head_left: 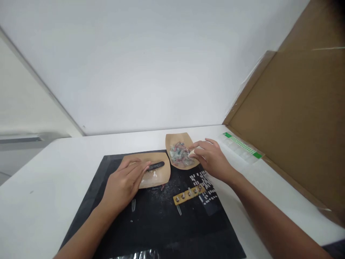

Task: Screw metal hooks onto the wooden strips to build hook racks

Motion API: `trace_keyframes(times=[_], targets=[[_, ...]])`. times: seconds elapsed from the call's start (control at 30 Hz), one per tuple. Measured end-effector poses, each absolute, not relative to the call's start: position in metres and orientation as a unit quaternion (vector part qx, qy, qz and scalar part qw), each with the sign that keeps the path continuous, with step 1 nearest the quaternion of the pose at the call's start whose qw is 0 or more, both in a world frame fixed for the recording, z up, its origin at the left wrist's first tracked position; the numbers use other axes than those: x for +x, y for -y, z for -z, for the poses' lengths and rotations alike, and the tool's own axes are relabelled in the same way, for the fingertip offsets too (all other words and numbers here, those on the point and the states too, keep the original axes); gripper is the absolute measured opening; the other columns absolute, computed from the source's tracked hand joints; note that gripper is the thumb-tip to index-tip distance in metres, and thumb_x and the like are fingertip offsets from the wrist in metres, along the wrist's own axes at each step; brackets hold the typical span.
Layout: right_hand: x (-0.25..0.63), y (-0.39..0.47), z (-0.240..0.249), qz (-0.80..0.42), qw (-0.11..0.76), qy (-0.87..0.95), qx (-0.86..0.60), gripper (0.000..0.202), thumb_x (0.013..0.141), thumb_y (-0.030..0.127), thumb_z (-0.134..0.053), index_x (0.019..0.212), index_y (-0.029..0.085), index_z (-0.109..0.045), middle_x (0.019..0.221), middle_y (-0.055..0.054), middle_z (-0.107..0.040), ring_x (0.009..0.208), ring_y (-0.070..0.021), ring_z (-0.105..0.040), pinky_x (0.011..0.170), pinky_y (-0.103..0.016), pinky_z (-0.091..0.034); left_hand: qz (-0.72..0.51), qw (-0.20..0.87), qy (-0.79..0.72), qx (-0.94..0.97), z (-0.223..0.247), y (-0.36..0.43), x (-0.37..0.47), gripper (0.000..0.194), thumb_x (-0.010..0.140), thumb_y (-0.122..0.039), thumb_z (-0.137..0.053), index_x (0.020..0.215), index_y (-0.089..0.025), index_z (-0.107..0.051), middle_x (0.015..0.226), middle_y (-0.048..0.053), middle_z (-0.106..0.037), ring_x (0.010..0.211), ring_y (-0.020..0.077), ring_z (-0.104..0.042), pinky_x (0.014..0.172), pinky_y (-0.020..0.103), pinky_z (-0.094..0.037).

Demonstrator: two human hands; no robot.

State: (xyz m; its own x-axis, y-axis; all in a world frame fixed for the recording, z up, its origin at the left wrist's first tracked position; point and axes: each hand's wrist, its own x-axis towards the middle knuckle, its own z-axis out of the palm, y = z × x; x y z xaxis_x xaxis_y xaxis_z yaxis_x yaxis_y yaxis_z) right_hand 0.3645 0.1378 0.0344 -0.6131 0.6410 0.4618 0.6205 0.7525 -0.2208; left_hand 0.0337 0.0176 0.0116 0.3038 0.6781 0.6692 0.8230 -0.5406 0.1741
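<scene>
My left hand (124,180) reaches over the left brown paper tray (163,180). Its fingers are closed at one end of a black stick with a rounded tip, like a nail file (156,166). Small white and clear bits lie in this tray. My right hand (210,158) is at the edge of a second brown paper tray (175,137), its fingertips pinched on a small whitish piece (192,153). Clear and coloured crinkled pieces (181,154) fill that tray. Nearer me, a yellow strip (183,196) carries several round metal studs with clear nail tips on them.
A black mat (153,230) lies under the work on the white table (54,187). Loose clear nail tips (133,205) and several white slips (208,196) are on the mat. A clear case with green edging (242,145) sits right, beside a cardboard panel (302,118).
</scene>
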Motion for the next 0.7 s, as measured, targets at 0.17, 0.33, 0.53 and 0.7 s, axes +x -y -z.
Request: trace_keyframes(times=[0.17, 0.33, 0.53, 0.7], targets=[[0.356, -0.139, -0.035, -0.049, 0.191, 0.918, -0.344, 0.025, 0.103, 0.014, -0.055, 0.111, 0.03, -0.073, 0.118, -0.005, -0.078, 0.117, -0.0244, -0.07, 0.123, -0.058, -0.026, 0.334, 0.105, 0.484, -0.802, -0.003, -0.015, 0.037, 0.062, 0.103, -0.003, -0.046, 0.163, -0.021, -0.041, 0.124, 0.01, -0.076, 0.127, 0.0281, -0.062, 0.105, 0.047, -0.059], [0.34, -0.145, -0.039, -0.079, 0.127, 0.937, -0.317, 0.032, 0.09, 0.027, -0.082, 0.12, 0.03, -0.072, 0.13, -0.007, -0.076, 0.128, -0.0305, -0.067, 0.112, -0.052, -0.042, 0.283, 0.077, 0.497, -0.817, 0.004, -0.014, 0.041, 0.091, 0.091, 0.011, -0.031, 0.172, -0.019, -0.002, 0.16, 0.017, -0.053, 0.151, 0.0322, -0.042, 0.116, 0.057, -0.049], [0.326, -0.154, -0.036, -0.084, 0.128, 0.937, -0.313, 0.029, 0.079, 0.018, -0.089, 0.105, 0.024, -0.077, 0.114, -0.007, -0.078, 0.111, -0.0275, -0.072, 0.092, -0.036, -0.052, 0.307, 0.085, 0.478, -0.819, -0.006, -0.01, 0.05, 0.089, 0.096, 0.003, -0.039, 0.171, -0.015, 0.005, 0.171, 0.019, -0.036, 0.156, 0.0353, -0.032, 0.121, 0.06, -0.044], [0.33, -0.153, -0.031, -0.084, 0.16, 0.925, -0.333, 0.012, 0.085, 0.013, -0.081, 0.086, 0.021, -0.073, 0.097, -0.006, -0.077, 0.095, -0.024, -0.072, 0.081, -0.032, -0.05, 0.317, 0.083, 0.466, -0.822, -0.013, -0.007, 0.054, 0.08, 0.102, -0.006, -0.046, 0.171, -0.014, -0.006, 0.166, 0.019, -0.044, 0.155, 0.0344, -0.036, 0.123, 0.058, -0.042]])
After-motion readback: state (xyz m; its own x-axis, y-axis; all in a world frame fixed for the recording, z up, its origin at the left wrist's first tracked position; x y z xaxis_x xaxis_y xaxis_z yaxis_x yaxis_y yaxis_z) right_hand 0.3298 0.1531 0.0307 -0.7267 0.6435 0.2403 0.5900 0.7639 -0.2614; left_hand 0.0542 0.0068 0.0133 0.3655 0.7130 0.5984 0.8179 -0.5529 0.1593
